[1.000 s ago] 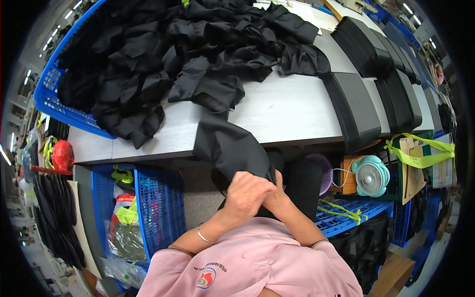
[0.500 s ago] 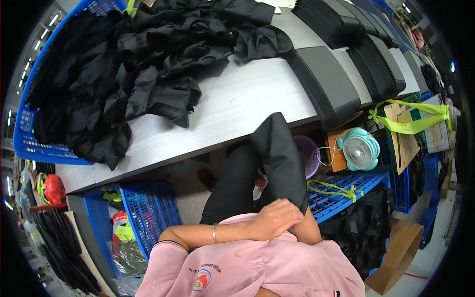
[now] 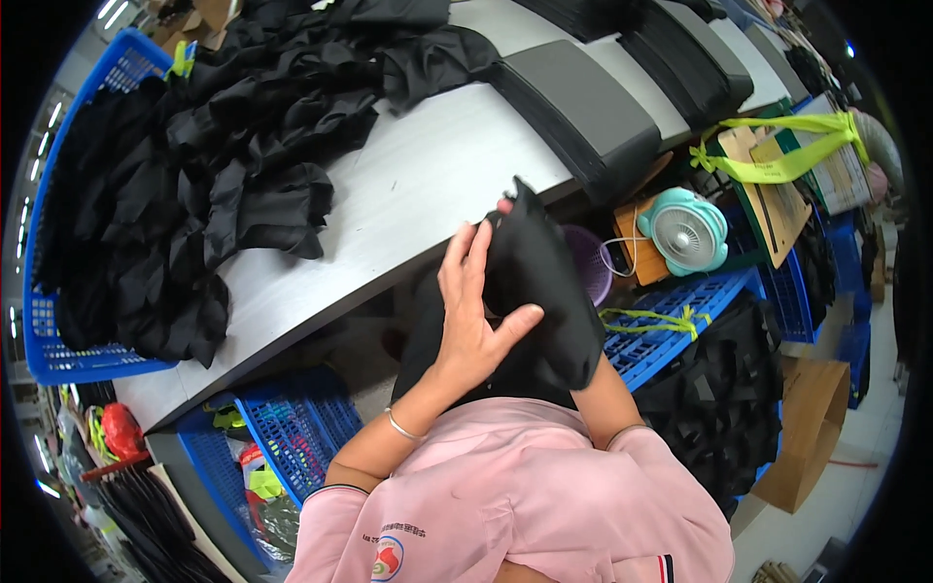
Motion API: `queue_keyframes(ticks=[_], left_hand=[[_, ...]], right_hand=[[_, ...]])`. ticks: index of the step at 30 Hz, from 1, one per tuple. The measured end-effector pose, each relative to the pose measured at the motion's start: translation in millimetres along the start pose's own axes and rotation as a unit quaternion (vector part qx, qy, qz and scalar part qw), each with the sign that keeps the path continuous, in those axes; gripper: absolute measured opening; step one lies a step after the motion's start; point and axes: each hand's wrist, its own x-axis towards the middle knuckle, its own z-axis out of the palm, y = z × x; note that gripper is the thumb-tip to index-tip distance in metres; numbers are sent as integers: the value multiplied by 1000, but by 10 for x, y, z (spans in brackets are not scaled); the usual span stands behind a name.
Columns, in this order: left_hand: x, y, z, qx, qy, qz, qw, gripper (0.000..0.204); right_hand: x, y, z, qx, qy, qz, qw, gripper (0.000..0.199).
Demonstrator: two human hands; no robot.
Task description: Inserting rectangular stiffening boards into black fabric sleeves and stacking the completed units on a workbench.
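Note:
A black fabric piece [image 3: 549, 291], seemingly a tube or bag, covers my right hand and much of that forearm. Only a pinkish fingertip of my right hand [image 3: 505, 205] peeks out at the cloth's far end; the other fingers are hidden. My left hand [image 3: 472, 316] lies along the cloth's left side with its fingers stretched and the thumb apart. Its fingertips are near the far edge, and it grips nothing. To the far left, a heap of similar crumpled black cloth pieces [image 3: 262, 126] spreads over the white table [image 3: 428, 165].
Stacked grey-and-black pieces [image 3: 588, 92] stand at the table's right. A blue basket [image 3: 97, 361] holds part of the heap. On the right are a teal fan [image 3: 688, 231], a purple bin [image 3: 598, 277], a blue crate [image 3: 671, 316] and a cardboard box [image 3: 807, 428].
My left hand has moved from beside my right forearm to the cloth's far end, its fingers stretching out. The black piece has shifted and a fingertip now shows. The view has turned.

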Motion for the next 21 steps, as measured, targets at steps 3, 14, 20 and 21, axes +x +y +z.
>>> queue_keyframes(ticks=[3, 14, 20, 21], left_hand=[[-287, 5, 156, 23, -37, 67, 997, 95], [4, -359, 38, -209, 58, -113, 970, 13], [694, -1189, -257, -163, 201, -95, 961, 16], [781, -1368, -393, -145, 227, -104, 957, 16]], right_hand=[[248, 14, -28, -10, 12, 13, 1000, 18], [487, -132, 369, 353, 65, 129, 924, 21], [59, -801, 398, 524, -104, 242, 810, 46], [-118, -901, 330, 507, -142, 190, 829, 51]])
